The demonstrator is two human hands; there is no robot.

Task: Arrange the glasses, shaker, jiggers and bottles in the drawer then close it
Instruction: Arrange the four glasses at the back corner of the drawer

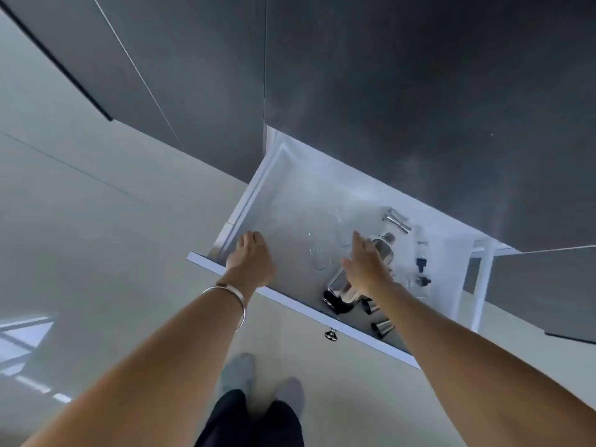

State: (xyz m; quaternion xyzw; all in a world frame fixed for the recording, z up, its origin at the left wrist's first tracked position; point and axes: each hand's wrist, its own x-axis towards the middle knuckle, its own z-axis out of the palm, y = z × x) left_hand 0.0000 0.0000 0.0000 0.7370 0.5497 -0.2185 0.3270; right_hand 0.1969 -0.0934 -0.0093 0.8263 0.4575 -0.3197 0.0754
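Reaching into the open drawer [245,201] with both hands empty and spread, left hand [250,262] at the left wall, slide your right hand [366,262] gently onto the shaker [383,246] beside the clear glasses [317,256].

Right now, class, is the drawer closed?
No, the drawer is pulled out, with the shaker visible inside it.

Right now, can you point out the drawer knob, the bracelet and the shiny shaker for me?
Drawer knob [331,334], head view: on the round metal knob under the drawer's front edge.
Bracelet [240,304], head view: on the silver band at the left wrist.
Shaker [384,247], head view: on its shiny body beyond the right hand's fingers.
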